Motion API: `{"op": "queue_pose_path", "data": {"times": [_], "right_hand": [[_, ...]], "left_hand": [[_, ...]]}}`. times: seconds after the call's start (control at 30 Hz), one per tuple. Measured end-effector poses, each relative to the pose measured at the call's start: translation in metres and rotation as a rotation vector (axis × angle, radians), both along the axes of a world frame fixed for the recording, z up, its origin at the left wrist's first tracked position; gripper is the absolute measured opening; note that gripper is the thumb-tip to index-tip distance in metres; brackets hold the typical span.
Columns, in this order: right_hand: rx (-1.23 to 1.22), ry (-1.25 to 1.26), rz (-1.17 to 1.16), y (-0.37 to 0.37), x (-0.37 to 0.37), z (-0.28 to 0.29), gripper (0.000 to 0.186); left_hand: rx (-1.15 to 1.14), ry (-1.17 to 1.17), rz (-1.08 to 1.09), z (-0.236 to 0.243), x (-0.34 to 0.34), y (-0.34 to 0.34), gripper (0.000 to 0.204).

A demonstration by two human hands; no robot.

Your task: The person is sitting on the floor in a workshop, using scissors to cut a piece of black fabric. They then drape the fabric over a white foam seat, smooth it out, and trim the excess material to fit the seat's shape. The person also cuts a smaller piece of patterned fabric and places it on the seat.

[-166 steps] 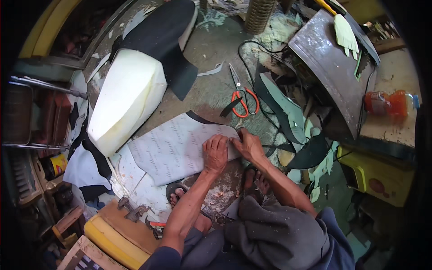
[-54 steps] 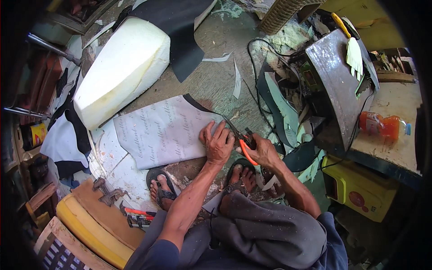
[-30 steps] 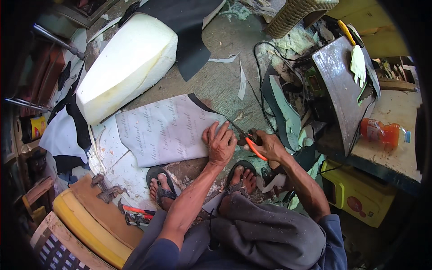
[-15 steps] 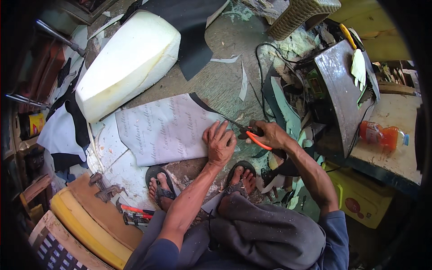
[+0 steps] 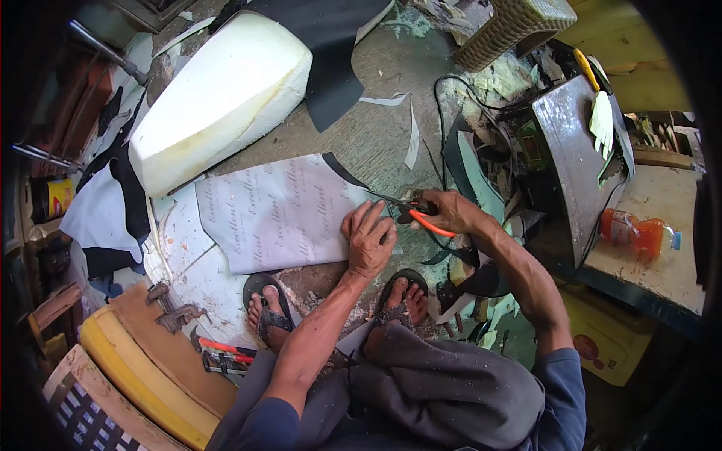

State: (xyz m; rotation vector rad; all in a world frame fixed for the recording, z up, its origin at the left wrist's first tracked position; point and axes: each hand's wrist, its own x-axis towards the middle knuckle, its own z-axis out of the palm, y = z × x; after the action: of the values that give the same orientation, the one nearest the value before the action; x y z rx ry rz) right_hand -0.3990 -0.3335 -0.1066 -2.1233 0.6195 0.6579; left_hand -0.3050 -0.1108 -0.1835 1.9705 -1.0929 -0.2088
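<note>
A pale, printed-backed sheet of upholstery material [image 5: 278,214] lies flat on the floor in front of my feet, its dark face showing along the upper right edge. My left hand [image 5: 370,239] presses on its right end, fingers spread, holding it down. In my right hand [image 5: 449,212] are scissors with orange handles [image 5: 432,223]. Their blades point left and meet the sheet's right edge, just beyond my left fingertips. Exactly how far the blades are parted is hard to see. Beyond the sheet rests a large white foam block [image 5: 222,98] shaped like a seat.
Black material [image 5: 327,68] lies beside the foam. At right, an orange drink bottle [image 5: 639,231] lies on a bench, near a metal panel [image 5: 575,150]. A woven stool [image 5: 515,30] is far right. Clamps [image 5: 174,308] and a yellow padded piece [image 5: 143,376] are at lower left; scraps litter the floor.
The scissors and my right hand have shifted slightly, with the orange handle turned more level. My left hand stays on the sheet. The whole view has shifted a little.
</note>
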Motion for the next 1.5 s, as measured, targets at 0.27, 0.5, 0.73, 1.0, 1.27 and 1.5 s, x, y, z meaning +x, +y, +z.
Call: {"op": "queue_pose_path", "data": {"times": [0.27,0.5,0.73,1.0,1.27,1.5], "right_hand": [[0.043,-0.079,0.027,-0.001,0.014,0.010,0.062],[0.063,-0.152,0.042,-0.010,0.010,-0.005,0.064],[0.015,-0.117,0.110,-0.002,0.032,-0.002,0.063],[-0.001,-0.173,0.110,0.005,0.033,-0.006,0.063],[0.021,-0.177,-0.021,0.026,0.024,-0.011,0.059],[0.002,-0.201,-0.118,0.042,0.018,-0.011,0.057]], "left_hand": [[-0.016,0.031,-0.019,0.001,0.005,0.004,0.016],[-0.036,0.041,-0.033,0.001,0.003,0.001,0.016],[-0.010,0.037,-0.037,0.000,0.005,0.005,0.018],[-0.015,0.056,-0.040,-0.002,0.005,0.008,0.018],[-0.067,0.167,0.015,0.011,0.012,0.009,0.024],[0.335,-0.263,0.129,-0.002,0.082,0.014,0.039]]}}
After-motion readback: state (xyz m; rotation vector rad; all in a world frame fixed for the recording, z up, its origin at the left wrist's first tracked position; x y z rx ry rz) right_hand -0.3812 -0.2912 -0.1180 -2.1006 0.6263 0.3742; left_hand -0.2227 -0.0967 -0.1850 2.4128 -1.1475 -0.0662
